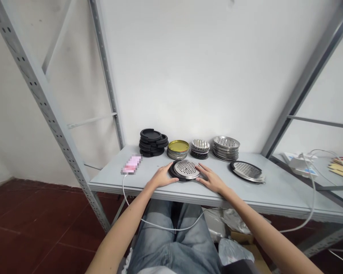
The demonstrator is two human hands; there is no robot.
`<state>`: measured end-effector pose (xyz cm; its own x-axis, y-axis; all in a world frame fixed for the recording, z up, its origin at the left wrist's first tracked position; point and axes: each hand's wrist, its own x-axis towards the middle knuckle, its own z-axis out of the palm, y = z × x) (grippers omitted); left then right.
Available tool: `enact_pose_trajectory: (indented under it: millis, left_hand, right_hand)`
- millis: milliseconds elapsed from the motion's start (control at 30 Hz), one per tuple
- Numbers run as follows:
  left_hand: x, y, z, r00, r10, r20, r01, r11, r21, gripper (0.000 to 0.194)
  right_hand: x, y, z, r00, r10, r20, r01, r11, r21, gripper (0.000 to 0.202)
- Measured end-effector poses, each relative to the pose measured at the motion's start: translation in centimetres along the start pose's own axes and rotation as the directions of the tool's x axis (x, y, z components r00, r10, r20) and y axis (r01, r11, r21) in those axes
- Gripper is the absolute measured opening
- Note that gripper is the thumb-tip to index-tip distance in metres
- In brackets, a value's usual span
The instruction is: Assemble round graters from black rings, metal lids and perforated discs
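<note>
Both hands are laid on the bench (117,179) near its front edge: left hand (161,178) and right hand (212,180), fingers spread and holding nothing, touching a round grater disc (186,169) lying flat, holes upward, no long axis.

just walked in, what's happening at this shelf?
A seated person has both hands on the grey shelf. The left hand and right hand flank a perforated metal disc seated in a black ring, fingers at its edges. Behind it stand stacks: black rings, gold-coloured lids, small perforated discs and larger metal discs. Another disc-and-ring piece lies to the right; a phone charges on the left.
</note>
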<state>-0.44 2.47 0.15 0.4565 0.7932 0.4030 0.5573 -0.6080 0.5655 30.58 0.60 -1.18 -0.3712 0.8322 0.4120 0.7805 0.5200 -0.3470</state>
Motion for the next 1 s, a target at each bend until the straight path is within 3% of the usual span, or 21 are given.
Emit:
enact_pose_trajectory:
  millis: [167,567,733,1000]
  left_hand:
    - [0.1,-0.5,0.2,0.998,0.049,0.035,-0.051,0.997,0.057,0.086]
    - [-0.3,0.1,0.1,0.986,0.032,0.165,-0.054,0.99,0.131,0.061]
    - [-0.4,0.7,-0.1,0.988,0.067,0.138,-0.084,0.989,0.122,0.055]
    - [-0.3,0.4,0.0,0.992,0.074,0.102,-0.079,0.995,0.054,0.082]
  right_hand:
    - [0.0,-0.2,-0.3,0.999,-0.03,0.029,0.029,0.999,0.036,0.064]
    - [-0.2,-0.3,0.0,0.999,-0.033,0.039,0.032,0.999,0.016,0.062]
    - [0.0,-1.1,0.4,0.998,-0.059,0.038,0.06,0.998,-0.012,0.063]
    - [-0.1,-2.4,0.6,0.999,-0.05,0.009,0.05,0.998,-0.03,0.063]
